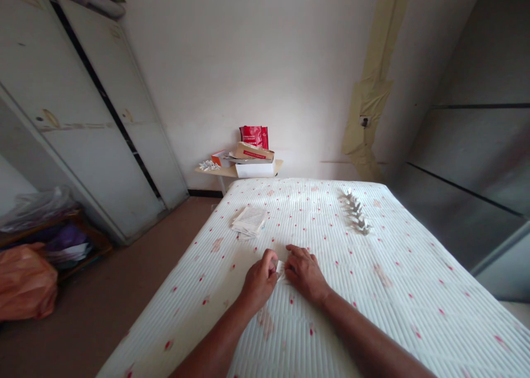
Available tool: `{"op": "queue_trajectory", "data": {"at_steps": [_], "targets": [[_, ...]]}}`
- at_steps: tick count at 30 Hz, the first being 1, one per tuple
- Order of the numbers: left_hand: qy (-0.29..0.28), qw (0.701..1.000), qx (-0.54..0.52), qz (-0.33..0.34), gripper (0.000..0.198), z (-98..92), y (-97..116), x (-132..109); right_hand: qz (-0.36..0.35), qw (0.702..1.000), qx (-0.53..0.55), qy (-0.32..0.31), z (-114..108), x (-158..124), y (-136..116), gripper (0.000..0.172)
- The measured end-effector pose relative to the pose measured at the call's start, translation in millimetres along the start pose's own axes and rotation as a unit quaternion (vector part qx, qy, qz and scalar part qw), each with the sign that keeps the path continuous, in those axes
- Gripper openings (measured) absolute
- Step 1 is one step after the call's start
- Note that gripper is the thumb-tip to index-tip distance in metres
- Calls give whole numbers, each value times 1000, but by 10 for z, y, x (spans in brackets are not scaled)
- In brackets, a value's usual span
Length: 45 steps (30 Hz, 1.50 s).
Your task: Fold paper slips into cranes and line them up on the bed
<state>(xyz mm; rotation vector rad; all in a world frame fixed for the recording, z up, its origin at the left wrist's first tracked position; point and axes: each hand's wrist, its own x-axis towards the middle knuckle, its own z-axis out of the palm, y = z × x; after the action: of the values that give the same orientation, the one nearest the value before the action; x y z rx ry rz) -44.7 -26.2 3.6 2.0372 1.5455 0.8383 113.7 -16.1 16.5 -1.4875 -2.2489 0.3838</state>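
Note:
Between my hands, on the bed's white ribbed cover (331,289), lies a small folded piece of paper (281,270), partly hidden by my fingers. My left hand (261,275) pinches its left side with thumb and fingers closed. From the right, my right hand (304,270) presses on its other edge with bent fingers. A stack of printed paper sheets (250,221) lies beyond my left hand. Farther off to the right stands a row of several folded paper figures (356,211).
Past the bed's far edge, a small table (226,171) holds a white box (255,170), a red bag (254,136) and a pile of folded paper pieces (209,165). Grey cabinets (103,107) stand at the left, an orange plastic bag (27,281) on the floor.

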Motion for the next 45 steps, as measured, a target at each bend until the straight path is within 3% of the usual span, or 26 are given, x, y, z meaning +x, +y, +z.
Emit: {"op": "queue_trajectory", "data": {"at_steps": [5, 13, 28, 45], "targets": [[-22, 999, 9, 36, 17, -40, 1, 8, 3, 1000, -10, 6, 38, -4, 11, 15], [-18, 999, 26, 9, 9, 0, 12, 49, 7, 1000, -15, 11, 63, -19, 25, 14], [11, 997, 64, 46, 21, 58, -4, -28, 28, 1000, 1, 9, 54, -19, 12, 12], [-12, 991, 60, 121, 38, 16, -46, -103, 49, 996, 69, 23, 47, 6, 159, 17]]}}
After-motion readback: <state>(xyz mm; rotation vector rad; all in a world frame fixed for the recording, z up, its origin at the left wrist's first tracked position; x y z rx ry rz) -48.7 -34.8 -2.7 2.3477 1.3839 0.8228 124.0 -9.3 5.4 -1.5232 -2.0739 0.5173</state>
